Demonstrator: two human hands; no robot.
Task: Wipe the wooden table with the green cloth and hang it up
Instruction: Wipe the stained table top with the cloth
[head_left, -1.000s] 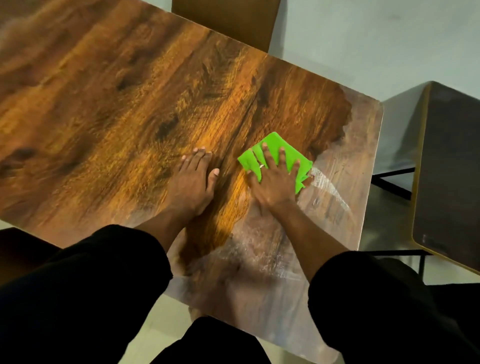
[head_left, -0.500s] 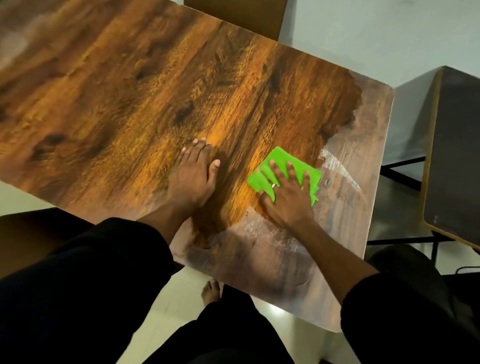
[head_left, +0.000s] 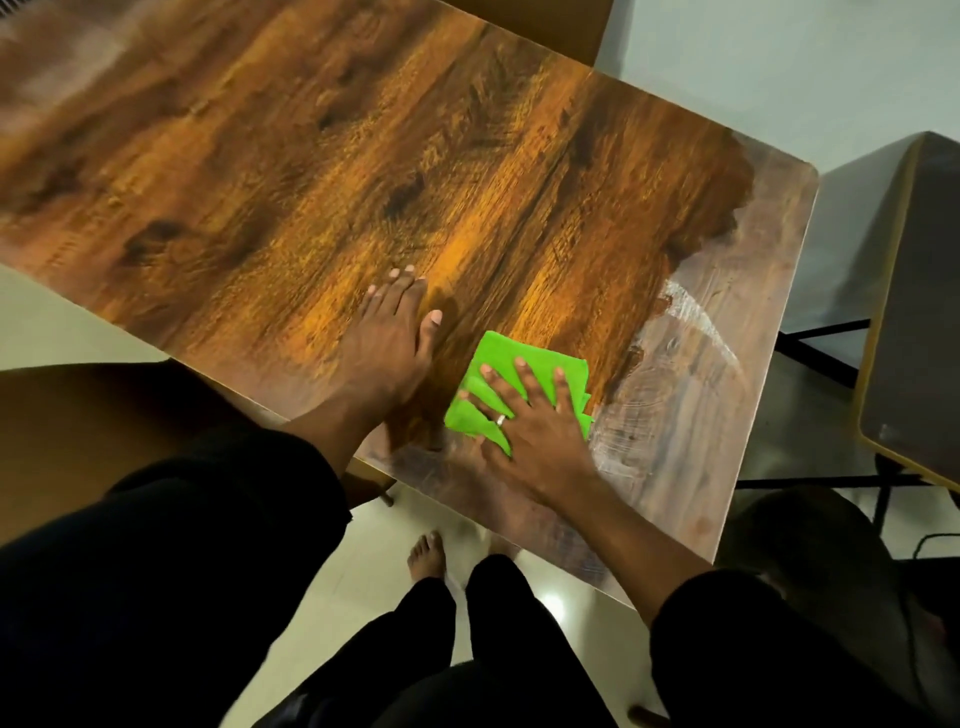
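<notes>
At the table (head_left: 311, 182) corner: right hand (head_left: 540, 436), fingers spread flat, presses cloth (head_left: 498, 353); left hand (head_left: 384, 348) flat, empty. Hazy strip rightward, possibly unwiped; hanging not yet done.

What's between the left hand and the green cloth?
Head view: only a narrow strip of bare wooden table separates the left hand from the green cloth under the right hand.
</notes>
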